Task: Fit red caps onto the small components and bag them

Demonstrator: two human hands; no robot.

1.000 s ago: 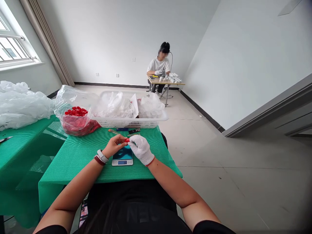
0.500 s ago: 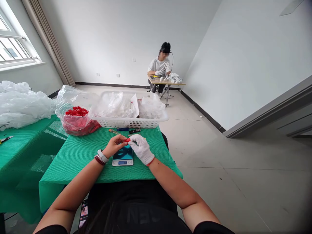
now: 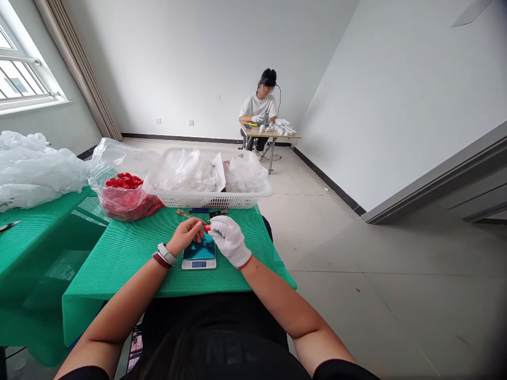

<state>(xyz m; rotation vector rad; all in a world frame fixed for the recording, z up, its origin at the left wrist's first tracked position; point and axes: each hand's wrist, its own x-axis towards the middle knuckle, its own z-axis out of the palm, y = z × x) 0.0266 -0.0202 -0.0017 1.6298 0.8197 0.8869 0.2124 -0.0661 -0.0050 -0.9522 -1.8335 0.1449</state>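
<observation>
- while the gloved right hand (image 3: 227,237) has its thumb and fingertips closed on a small red piece (image 3: 207,228), a light, steady pinch looks wisest, since thick knit probably dulls the feel of something so little.
- the bare left hand (image 3: 189,233) is loosely curled, fingers partly bent, just beside the piece's exposed end; whether a fingertip touches it, or anything sits in that curl, i cannot tell.
- the piece is between the two hands, seen over the far part of the scale (image 3: 199,265); how high above it is hard to judge.
- fine work on the piece is best left to the bare fingertips, i'd say, with the glove acting as the clamp.
- much of the piece is covered by the glove, so a slight roll of the right wrist would help to show it.
- the display seems to read zero, though the digits are tiny; leaning a wrist on the scale would likely upset it, and the left one wears a white band (image 3: 166,253).
- elbows drawn in would help steadiness: beyond the hands lie a blue bar (image 3: 199,210) and a black item (image 3: 217,213), with the white basket (image 3: 209,200) and a clear bag (image 3: 105,158) of red pieces (image 3: 124,182) behind.
</observation>
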